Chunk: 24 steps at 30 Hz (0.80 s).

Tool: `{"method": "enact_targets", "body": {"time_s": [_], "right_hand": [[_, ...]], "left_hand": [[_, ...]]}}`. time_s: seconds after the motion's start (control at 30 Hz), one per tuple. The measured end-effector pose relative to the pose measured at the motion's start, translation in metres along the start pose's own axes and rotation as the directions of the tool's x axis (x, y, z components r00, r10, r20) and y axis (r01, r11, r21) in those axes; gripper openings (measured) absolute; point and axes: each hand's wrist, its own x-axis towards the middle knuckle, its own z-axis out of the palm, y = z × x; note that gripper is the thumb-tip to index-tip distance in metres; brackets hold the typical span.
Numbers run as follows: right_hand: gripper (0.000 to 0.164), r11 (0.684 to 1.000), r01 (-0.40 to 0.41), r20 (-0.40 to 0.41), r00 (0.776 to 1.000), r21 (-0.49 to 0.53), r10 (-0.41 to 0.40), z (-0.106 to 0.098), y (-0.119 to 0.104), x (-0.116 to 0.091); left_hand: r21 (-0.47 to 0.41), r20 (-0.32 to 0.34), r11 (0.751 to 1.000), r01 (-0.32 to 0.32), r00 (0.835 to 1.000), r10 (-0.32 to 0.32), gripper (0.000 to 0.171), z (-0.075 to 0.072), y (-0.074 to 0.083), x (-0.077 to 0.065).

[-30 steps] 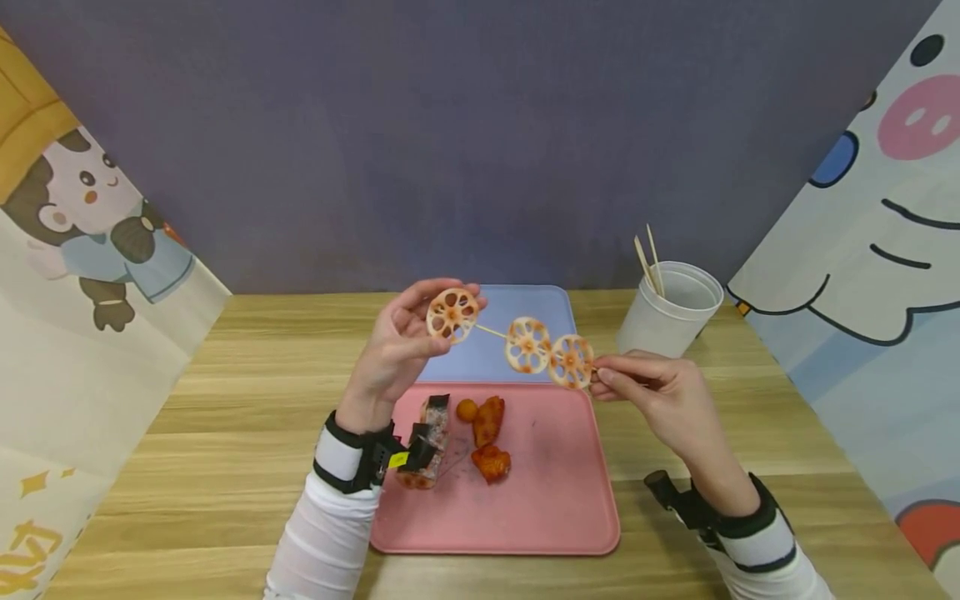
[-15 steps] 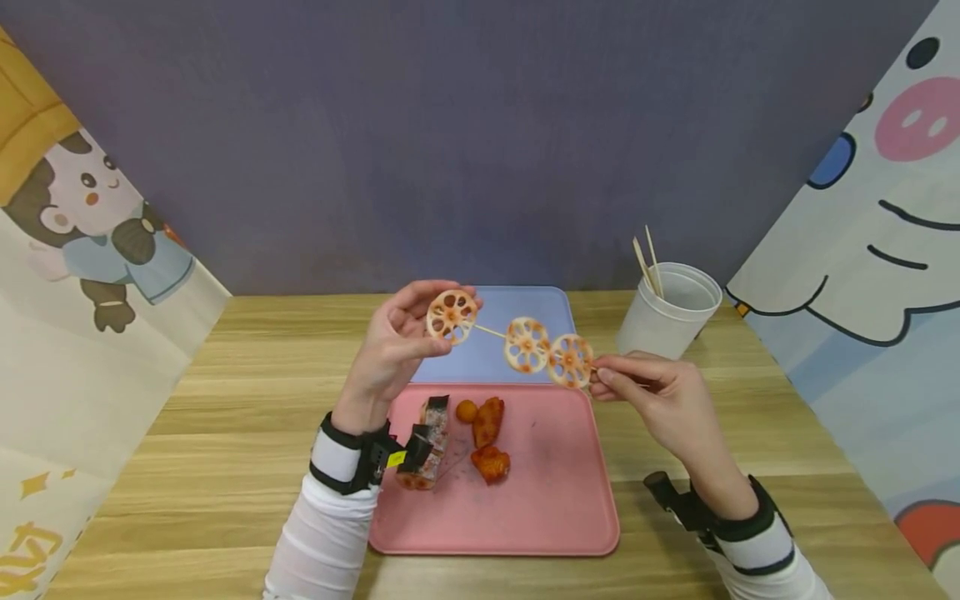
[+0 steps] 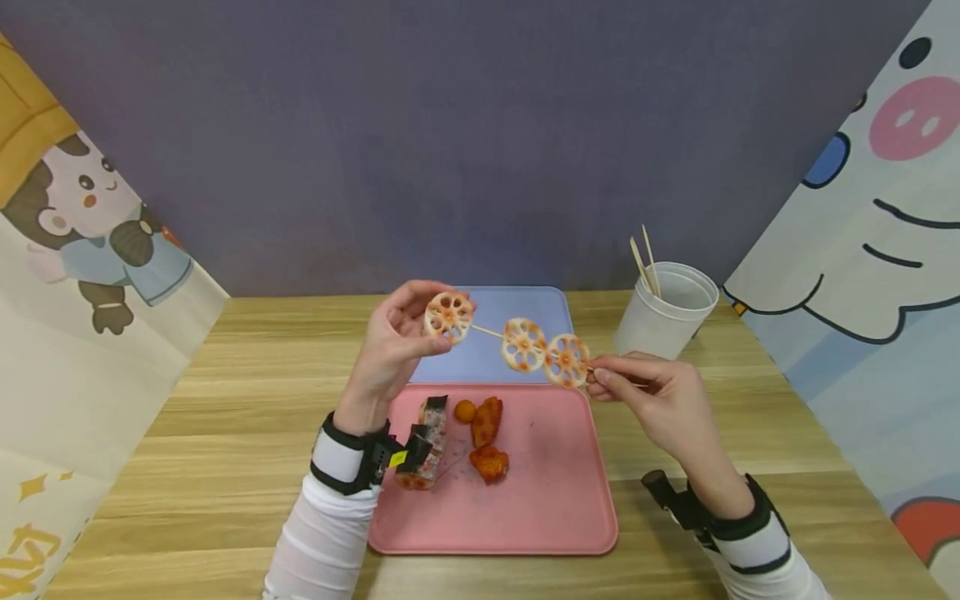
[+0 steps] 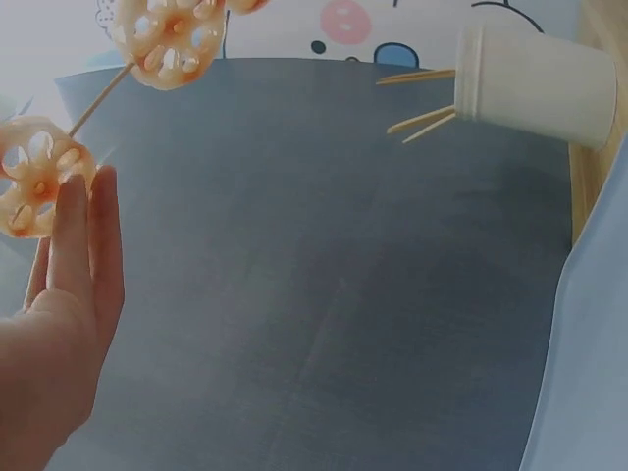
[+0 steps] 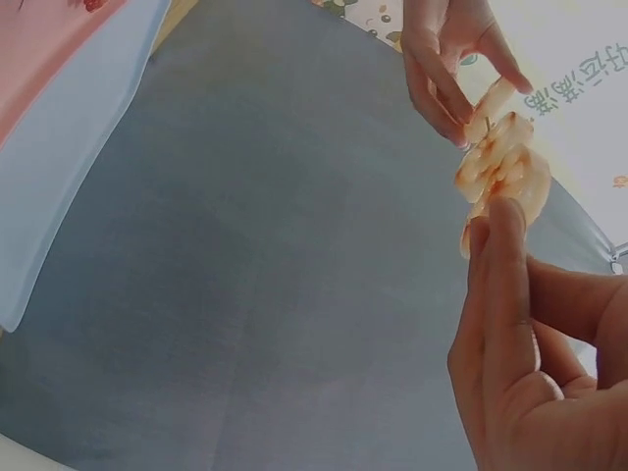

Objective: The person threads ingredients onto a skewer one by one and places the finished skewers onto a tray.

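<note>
Three round lotus root slices are threaded on a thin wooden skewer (image 3: 487,332), held up over the trays. My left hand (image 3: 395,342) grips the leftmost lotus root slice (image 3: 448,317) by its edges, thumb below and fingers above. The middle slice (image 3: 523,345) and the right slice (image 3: 567,361) sit close together, with bare skewer between them and the left one. At the other end my right hand (image 3: 660,392) pinches the skewer just beside the right slice. In the right wrist view the slices (image 5: 505,172) line up beyond the right fingertips.
A pink tray (image 3: 547,508) bears a seaweed-wrapped roll (image 3: 432,433), an orange ball (image 3: 465,411) and two reddish glazed pieces, one a wing-like piece (image 3: 487,421). Behind it lies a blue tray (image 3: 495,300). A white cup (image 3: 663,312) with several wooden sticks (image 3: 645,267) stands at back right.
Both hands keep their hold on the skewered lotus slices. The whole view has shifted very slightly; nothing else has visibly moved.
</note>
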Motion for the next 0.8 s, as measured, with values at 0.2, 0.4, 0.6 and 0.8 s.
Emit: {"method": "enact_targets", "body": {"time_s": [0.2, 0.4, 0.6, 0.8], "right_hand": [[0.015, 1.0, 0.013, 0.008, 1.0, 0.003, -0.013, 0.0011, -0.0005, -0.0008], [0.015, 1.0, 0.008, 0.006, 1.0, 0.007, -0.008, 0.0028, -0.0006, -0.0014], [0.014, 1.0, -0.004, -0.01, 1.0, -0.027, 0.004, 0.004, -0.0027, -0.0037], [0.014, 0.999, 0.009, -0.022, 1.0, -0.04, -0.01, 0.0056, -0.0051, -0.0059]], "left_hand": [[0.017, -0.045, 1.0, -0.013, 0.999, 0.013, 0.048, 0.0005, -0.0016, 0.0009], [0.017, -0.025, 1.0, -0.013, 1.0, 0.013, 0.048, -0.004, -0.0013, 0.0007], [0.03, -0.023, 0.999, -0.016, 1.0, 0.017, 0.044, -0.0045, 0.0005, 0.0007], [0.049, -0.011, 0.999, -0.014, 1.0, 0.015, 0.044, -0.006, 0.0027, -0.0008]]}}
